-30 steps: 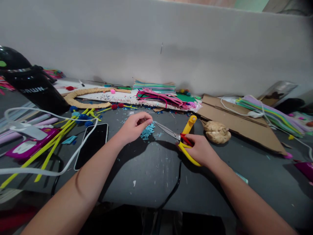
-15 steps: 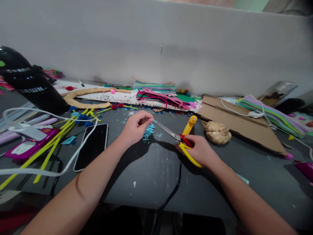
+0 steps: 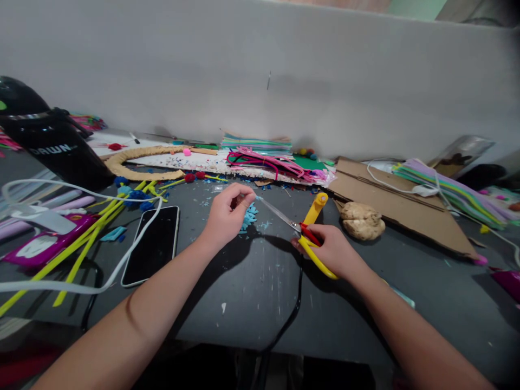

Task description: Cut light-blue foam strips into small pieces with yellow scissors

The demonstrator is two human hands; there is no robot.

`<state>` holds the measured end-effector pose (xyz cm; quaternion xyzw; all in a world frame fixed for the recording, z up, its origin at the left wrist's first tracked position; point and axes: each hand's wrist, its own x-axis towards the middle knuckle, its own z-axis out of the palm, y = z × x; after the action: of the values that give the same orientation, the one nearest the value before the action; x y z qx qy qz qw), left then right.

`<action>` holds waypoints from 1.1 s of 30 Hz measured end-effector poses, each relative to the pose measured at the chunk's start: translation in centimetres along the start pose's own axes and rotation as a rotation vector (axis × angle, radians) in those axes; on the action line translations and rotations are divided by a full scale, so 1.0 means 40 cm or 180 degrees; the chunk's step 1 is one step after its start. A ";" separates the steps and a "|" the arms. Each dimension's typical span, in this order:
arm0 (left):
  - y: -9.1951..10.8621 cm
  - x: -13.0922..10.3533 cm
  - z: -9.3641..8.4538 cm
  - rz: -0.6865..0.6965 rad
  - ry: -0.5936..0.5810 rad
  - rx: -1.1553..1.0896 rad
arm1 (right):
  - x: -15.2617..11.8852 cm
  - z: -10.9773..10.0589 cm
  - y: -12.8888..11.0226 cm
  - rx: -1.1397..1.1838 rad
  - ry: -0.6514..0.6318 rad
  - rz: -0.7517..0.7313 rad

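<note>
My left hand (image 3: 229, 211) is closed in a pinch on a small light-blue piece (image 3: 258, 199), mostly hidden by the fingers. My right hand (image 3: 327, 248) grips scissors (image 3: 280, 214) with yellow and red handles. Their blades point left, with the tips right at the light-blue piece by my left fingertips. Whether the blades touch it I cannot make out. Under and beside my left hand lies a heap of light-blue clippings (image 3: 249, 216) on the dark grey table (image 3: 244, 292).
A phone (image 3: 152, 246) and white cable lie left, near yellow stems (image 3: 81, 246) and a black bottle (image 3: 60, 146). A yellow stick-like tool (image 3: 316, 208) stands behind my right hand, beside a pale lumpy object (image 3: 362, 220) and cardboard (image 3: 390, 200). Pink pipe cleaners (image 3: 270, 161) lie at the back.
Very little differs. My right hand and the scissors have shifted a touch to the right, while my left hand keeps its pinch in the same place.
</note>
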<state>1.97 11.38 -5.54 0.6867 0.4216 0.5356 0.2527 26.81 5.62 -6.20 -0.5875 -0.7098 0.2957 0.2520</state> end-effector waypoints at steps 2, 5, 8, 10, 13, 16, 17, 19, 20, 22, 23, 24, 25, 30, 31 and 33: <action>0.002 -0.001 0.002 -0.0003 0.0006 -0.0035 | 0.000 0.000 -0.003 0.0042 -0.0018 0.0015; 0.004 -0.002 0.003 -0.0011 -0.0005 -0.0052 | 0.001 0.000 -0.006 0.0069 -0.0025 0.0003; 0.006 -0.001 0.002 -0.0012 0.0020 -0.0037 | 0.002 0.001 -0.006 0.0098 -0.0049 -0.0003; 0.007 0.000 0.002 0.0016 0.0075 -0.0011 | 0.002 0.001 -0.005 0.0094 -0.0043 -0.0011; 0.008 -0.001 0.003 0.0050 0.0144 0.0018 | 0.001 0.001 -0.006 0.0075 -0.0015 -0.0030; 0.011 -0.004 0.005 0.0051 0.0165 0.0052 | 0.000 0.001 -0.010 0.0150 -0.0066 -0.0031; 0.012 -0.005 0.005 0.0056 0.0172 0.0067 | 0.000 0.001 -0.011 0.0173 -0.0085 -0.0026; 0.014 -0.006 0.006 0.0068 0.0176 0.0096 | 0.000 0.002 -0.013 0.0182 -0.0097 -0.0014; 0.014 -0.006 0.006 0.0071 0.0177 0.0105 | 0.000 0.002 -0.013 0.0180 -0.0094 -0.0011; 0.014 -0.006 0.006 0.0083 0.0179 0.0102 | 0.000 0.003 -0.012 0.0177 -0.0081 -0.0010; 0.014 -0.006 0.006 0.0087 0.0178 0.0090 | 0.000 0.004 -0.011 0.0171 -0.0069 -0.0014; 0.013 -0.006 0.006 0.0089 0.0179 0.0071 | 0.001 0.005 -0.009 0.0161 -0.0062 -0.0028; 0.013 -0.005 0.006 0.0090 0.0181 0.0054 | 0.001 0.005 -0.008 0.0148 -0.0054 -0.0047; 0.016 -0.005 0.006 0.0069 0.0162 0.0064 | 0.003 0.004 -0.003 0.0070 0.0027 -0.0089; 0.018 -0.006 0.006 0.0057 0.0147 0.0048 | 0.002 0.004 -0.003 0.0074 0.0060 -0.0061; 0.021 -0.006 0.006 -0.0001 0.0094 -0.0010 | 0.001 0.001 -0.005 0.0116 0.0124 -0.0024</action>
<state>2.42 10.75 -5.08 0.6782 0.4245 0.5464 0.2476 26.62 5.61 -6.08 -0.5858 -0.7015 0.2961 0.2776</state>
